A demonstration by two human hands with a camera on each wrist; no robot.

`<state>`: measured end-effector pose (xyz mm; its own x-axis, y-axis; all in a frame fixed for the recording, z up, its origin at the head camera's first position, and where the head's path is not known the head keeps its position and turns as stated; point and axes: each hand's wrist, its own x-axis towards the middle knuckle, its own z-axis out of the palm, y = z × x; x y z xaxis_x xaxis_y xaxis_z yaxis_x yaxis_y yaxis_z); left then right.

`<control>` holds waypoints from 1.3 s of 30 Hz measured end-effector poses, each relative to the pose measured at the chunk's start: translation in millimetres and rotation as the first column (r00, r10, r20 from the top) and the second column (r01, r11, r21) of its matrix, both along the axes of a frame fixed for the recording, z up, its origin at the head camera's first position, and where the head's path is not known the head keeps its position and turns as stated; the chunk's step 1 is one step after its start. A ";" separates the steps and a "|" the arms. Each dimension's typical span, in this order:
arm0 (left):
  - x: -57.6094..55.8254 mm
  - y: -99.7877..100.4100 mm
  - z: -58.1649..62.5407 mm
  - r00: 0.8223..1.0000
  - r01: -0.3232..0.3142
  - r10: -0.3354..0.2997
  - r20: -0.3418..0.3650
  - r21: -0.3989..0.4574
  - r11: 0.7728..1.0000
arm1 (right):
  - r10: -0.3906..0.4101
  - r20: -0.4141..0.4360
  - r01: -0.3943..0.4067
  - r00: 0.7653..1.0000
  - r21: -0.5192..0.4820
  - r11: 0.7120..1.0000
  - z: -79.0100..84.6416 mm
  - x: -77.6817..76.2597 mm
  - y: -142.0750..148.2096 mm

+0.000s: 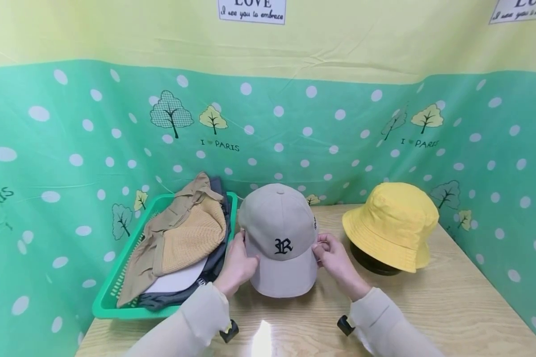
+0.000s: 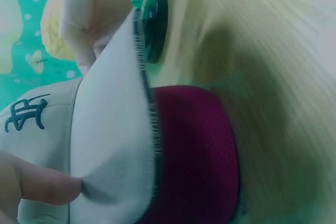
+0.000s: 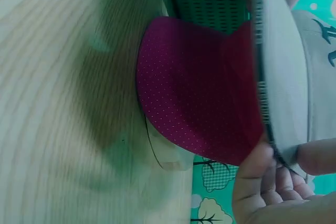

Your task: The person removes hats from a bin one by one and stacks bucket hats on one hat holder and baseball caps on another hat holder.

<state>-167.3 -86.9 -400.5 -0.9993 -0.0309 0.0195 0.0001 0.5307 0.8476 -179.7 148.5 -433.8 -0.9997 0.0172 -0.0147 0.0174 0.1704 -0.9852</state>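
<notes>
A light grey baseball cap [image 1: 279, 233] with a dark embroidered letter faces me in the middle of the table. My left hand [image 1: 237, 263] grips its left edge where brim and crown meet, the thumb lying on top of the brim. Opposite it, my right hand [image 1: 336, 259] pinches the other edge, with fingers [image 3: 257, 169] under the brim and the thumb above. Beneath the grey cap, both wrist views show a dark red cap [image 3: 184, 87] with small pale dots on its brim. Its crown is largely hidden by the grey cap.
A yellow bucket hat [image 1: 390, 223] sits on a dark round stand [image 1: 372, 260] at the right. On the left, a green basket [image 1: 101, 300] holds several hats, a tan knitted one [image 1: 192, 235] on top. A polka-dotted cloth [image 1: 277, 129] hangs behind the wooden table [image 1: 303, 327].
</notes>
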 end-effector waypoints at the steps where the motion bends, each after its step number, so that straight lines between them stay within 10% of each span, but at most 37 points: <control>1: -1.2 0.1 0.7 1.000 0.005 -0.005 0.005 -0.024 1.000 | 0.005 -0.010 -0.005 1.000 0.006 1.000 -1.1 -0.5 -0.3; 10: -14.2 1.5 -1.7 0.995 0.080 -0.094 -0.015 -0.402 0.912 | 0.033 -0.003 -0.032 0.999 0.076 0.997 -12.4 -8.9 -4.8; 16: -16.0 7.1 -4.5 0.994 0.091 -0.105 -0.001 -0.487 0.869 | 0.034 0.001 -0.034 0.999 0.078 0.996 -19.4 -15.4 -6.5; 25: -12.5 4.1 -0.5 0.993 0.115 -0.114 0.030 -0.445 0.888 | 0.040 0.001 -0.040 0.999 0.082 0.996 -17.8 -13.8 -6.1; 39: 7.7 -31.3 49.5 0.974 0.213 -0.168 0.152 -0.368 0.905 | -0.026 -0.089 0.047 0.996 0.251 0.967 -2.6 4.2 5.1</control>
